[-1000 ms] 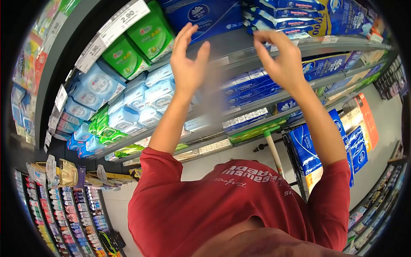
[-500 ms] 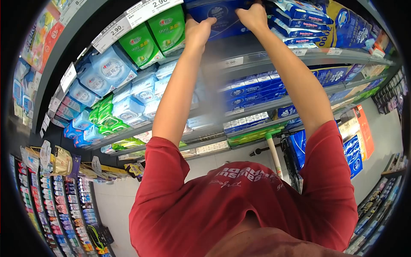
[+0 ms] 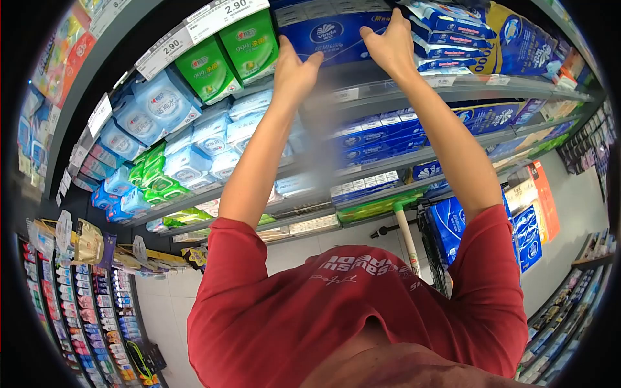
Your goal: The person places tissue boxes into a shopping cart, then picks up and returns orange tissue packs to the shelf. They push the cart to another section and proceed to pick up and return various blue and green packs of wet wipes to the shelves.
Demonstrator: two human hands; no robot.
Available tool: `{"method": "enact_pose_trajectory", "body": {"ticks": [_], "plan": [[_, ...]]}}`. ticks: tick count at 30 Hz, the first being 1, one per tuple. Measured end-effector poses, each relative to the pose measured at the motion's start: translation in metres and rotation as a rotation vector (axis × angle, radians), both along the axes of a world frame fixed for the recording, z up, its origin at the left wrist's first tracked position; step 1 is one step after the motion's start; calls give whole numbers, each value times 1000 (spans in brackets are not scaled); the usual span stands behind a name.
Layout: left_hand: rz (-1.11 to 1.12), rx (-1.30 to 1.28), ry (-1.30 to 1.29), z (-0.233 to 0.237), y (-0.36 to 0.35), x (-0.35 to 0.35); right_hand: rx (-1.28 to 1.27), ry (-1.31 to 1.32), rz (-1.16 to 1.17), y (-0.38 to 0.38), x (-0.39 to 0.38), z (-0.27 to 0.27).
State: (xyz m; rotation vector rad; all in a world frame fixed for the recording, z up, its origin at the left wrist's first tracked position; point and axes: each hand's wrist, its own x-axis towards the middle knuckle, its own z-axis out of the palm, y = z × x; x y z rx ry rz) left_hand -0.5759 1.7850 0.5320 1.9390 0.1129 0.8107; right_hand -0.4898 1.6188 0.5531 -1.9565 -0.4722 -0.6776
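A blue Vinda tissue pack (image 3: 323,48) lies on the upper shelf, with pale rolls or packets showing along its top. My left hand (image 3: 297,71) grips its left side, the thumb near the lower front edge. On the other side, my right hand (image 3: 390,50) has its thumb on the front face and its fingers around the right end, partly hidden. Green tissue packs (image 3: 249,45) stand just left of my left hand. Stacked blue-and-white packets (image 3: 449,35) sit right of my right hand.
Price tags (image 3: 236,8) line the shelf edge. Lower shelves hold light blue packs (image 3: 187,161) and more blue packs (image 3: 381,139). A pale pole (image 3: 407,236) leans near a dark frame with blue packs (image 3: 446,220) beside me. Bottle racks (image 3: 97,304) stand at the left.
Both hands and the blue tissue pack have come slightly toward me, and more of the pack's front and top shows. My left thumb has slid lower on its front.
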Motion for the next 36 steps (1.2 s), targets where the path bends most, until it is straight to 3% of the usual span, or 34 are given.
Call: {"method": "enact_pose_trajectory", "body": {"ticks": [1, 5, 9, 13, 15, 16, 21, 25, 27, 31, 32, 36], "plan": [[76, 46, -27, -5, -1, -5, 0, 3, -6, -3, -4, -2], [13, 0, -219, -19, 0, -23, 70, -33, -34, -14, -16, -9], [-167, -196, -298, -20, -5, -43, 180, -19, 4, -23, -26, -10], [-235, -235, -331, -18, -4, -60, 310, -112, 36, -25, -47, -10], [-342, -267, -442, -18, -3, -65, 645, -116, 245, -24, -65, -5], [-337, -273, -439, -19, -3, -67, 645, -103, 318, -27, -80, 5], [-442, -188, -620, -18, -4, -73, 654, -327, 310, -34, -112, 20], [-485, -168, -614, -22, -2, -73, 700, -535, 268, -59, -118, 9], [-722, -178, -744, -37, -2, -60, 690, -439, 124, -72, -137, 7], [-789, -66, -617, -39, -19, -83, 769, -69, 117, -103, -179, -25], [-823, -45, -535, -43, -22, -88, 783, -65, 236, -122, -184, -47], [-1028, -133, -311, -74, -65, -100, 961, -8, -160, -124, -228, -90]]}}
